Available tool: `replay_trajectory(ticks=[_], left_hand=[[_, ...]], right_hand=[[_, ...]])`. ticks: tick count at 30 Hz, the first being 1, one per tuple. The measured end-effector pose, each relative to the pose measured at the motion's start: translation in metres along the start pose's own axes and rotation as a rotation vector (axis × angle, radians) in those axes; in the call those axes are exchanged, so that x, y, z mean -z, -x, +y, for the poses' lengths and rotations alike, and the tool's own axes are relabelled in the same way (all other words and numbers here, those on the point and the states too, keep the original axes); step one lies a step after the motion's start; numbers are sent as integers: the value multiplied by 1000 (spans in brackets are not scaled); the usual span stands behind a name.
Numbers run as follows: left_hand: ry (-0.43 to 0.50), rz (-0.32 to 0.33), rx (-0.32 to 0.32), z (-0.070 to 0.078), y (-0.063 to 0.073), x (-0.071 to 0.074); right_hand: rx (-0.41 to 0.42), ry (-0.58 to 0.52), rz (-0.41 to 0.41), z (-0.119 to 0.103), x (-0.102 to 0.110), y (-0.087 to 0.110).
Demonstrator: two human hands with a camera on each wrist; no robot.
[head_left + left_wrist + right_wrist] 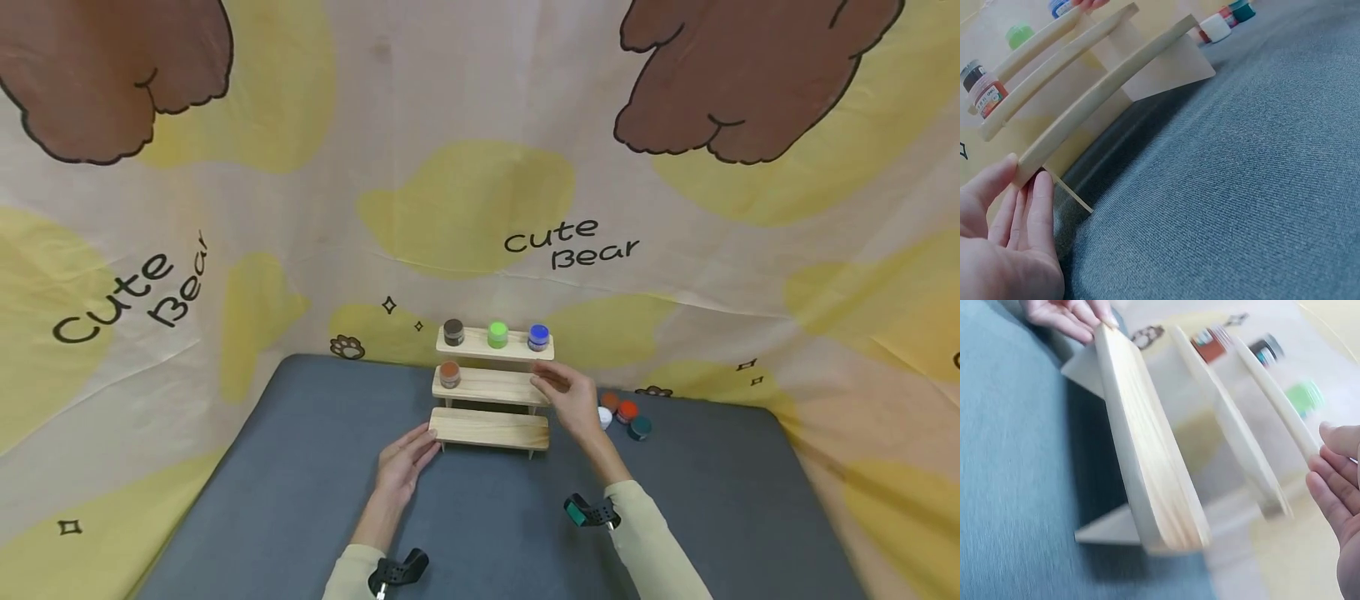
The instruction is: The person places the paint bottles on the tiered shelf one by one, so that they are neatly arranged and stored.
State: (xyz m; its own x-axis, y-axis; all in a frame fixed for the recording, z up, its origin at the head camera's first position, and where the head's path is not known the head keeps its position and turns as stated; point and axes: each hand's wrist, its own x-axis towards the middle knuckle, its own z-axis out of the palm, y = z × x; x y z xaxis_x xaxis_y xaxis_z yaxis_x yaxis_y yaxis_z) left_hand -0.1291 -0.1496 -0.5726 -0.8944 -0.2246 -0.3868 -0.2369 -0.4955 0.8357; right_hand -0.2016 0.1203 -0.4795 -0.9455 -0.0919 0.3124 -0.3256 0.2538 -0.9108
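Observation:
A three-step wooden display rack (491,429) stands on the table. My left hand (402,465) pinches the left end of its lowest step, thumb above and fingers beneath. My right hand (573,404) holds the right end of the top step (1279,403) between thumb and fingers. A black paint jar (453,332), a green paint jar (497,335) and a blue paint jar (538,337) stand on the top step. On the middle step's left end sits a reddish-brown paint jar (449,374). The lowest step carries no jar.
Right of the rack, past my right wrist, a white jar (604,417), a brown jar (610,402), a red jar (627,411) and a teal jar (641,428) cluster on the grey table (300,500). A printed cloth (465,208) hangs close behind the rack.

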Motion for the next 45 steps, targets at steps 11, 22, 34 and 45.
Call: replay_trajectory(ticks=[11,22,34,45], left_hand=[[9,-6,7,0,2,1],[14,-10,9,1,2,0],[45,0,-14,-2,-2,1],[27,23,-12,-2,-1,0]], right_hand=[[-79,27,124,28,44,15],[-66,262,120,60,82,33],[-51,367,132,84,92,50],[-82,330,175,99,84,54]])
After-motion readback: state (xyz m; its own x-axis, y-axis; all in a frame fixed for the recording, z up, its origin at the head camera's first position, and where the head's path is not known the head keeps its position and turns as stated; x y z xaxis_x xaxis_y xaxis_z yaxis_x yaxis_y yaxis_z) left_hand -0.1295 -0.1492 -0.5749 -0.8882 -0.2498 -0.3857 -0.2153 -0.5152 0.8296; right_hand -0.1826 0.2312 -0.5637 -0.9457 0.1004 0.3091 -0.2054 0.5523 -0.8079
